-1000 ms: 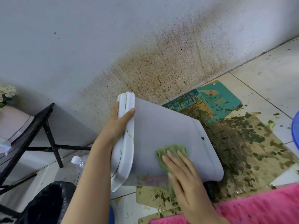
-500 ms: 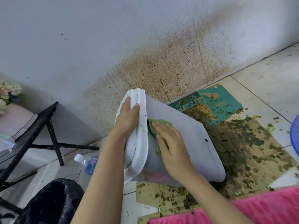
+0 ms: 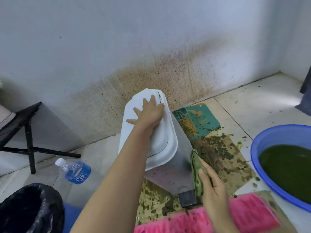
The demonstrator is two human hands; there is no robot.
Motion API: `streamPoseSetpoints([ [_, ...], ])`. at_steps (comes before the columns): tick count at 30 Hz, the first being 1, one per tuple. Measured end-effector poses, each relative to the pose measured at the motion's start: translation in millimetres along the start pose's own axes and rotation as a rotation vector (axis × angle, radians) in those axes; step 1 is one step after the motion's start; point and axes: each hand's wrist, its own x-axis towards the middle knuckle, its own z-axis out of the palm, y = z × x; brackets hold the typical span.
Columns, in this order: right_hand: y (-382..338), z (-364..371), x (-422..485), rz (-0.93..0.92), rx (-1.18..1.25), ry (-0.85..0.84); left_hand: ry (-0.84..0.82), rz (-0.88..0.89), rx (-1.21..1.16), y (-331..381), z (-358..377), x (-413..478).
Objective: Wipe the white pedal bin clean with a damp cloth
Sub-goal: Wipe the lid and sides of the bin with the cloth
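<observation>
The white pedal bin [image 3: 180,148] stands nearly upright on stained cardboard by the wall, its lid [image 3: 161,148] shut and streaked with green along the rim. My left hand [image 3: 148,115] lies flat on the lid with the fingers spread. My right hand [image 3: 212,187] presses a folded green cloth [image 3: 196,167] against the bin's lower right side. The black pedal [image 3: 187,197] sticks out at the bin's foot, just left of my right wrist.
A blue basin [image 3: 257,148] of dark green liquid sits at the right. Green-spattered cardboard [image 3: 223,158] and a teal box [image 3: 202,120] lie behind the bin. A water bottle [image 3: 75,170], a black-lined bin [image 3: 30,207] and a black stand [image 3: 28,132] are left. Pink fabric [image 3: 244,216] is nearest me.
The bin has swung from tilted to nearly upright. My left hand went from gripping the lid's edge to lying flat on top. My right hand slid the cloth down to the lower right side.
</observation>
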Motion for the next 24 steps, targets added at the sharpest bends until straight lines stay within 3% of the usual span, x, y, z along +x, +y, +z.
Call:
streamPoseSetpoints([
  [3, -33.9, -3.8, 5.4, -0.053, 0.031, 0.12, -0.118, 0.041, -0.23, 19.3, 3.6, -7.2],
  [6, -63.7, -0.6, 3.8, -0.291, -0.05, 0.072, -0.159, 0.154, -0.5, 21.4, -3.3, -21.8],
  [8, -78.9, 5.4, 6.9, -0.47, -0.216, -0.036, -0.002, 0.294, -0.4, 7.6, -9.2, -32.1],
  [11, -90.5, 23.9, 23.1, -0.57, -0.735, -0.218, 0.191, 0.329, -0.017, -30.8, -6.6, -39.6],
  [13, -95.3, 36.0, 41.6, -0.549, -0.984, -0.23, 0.137, 0.31, 0.107, -48.4, 3.5, -44.4],
  [15, -102.9, 44.9, 66.1, -0.474, -1.025, -0.223, 0.118, 0.322, 0.104, -52.5, 10.8, -44.1],
  [20, -121.6, 63.6, 154.7, -0.23, -0.823, -0.344, 0.136, 0.304, 0.107, -54.5, 14.2, -38.7],
  [24, -122.4, 79.6, 201.1, -0.111, -0.704, -0.284, 0.143, 0.297, 0.051, -54.9, 15.0, -37.4],
])
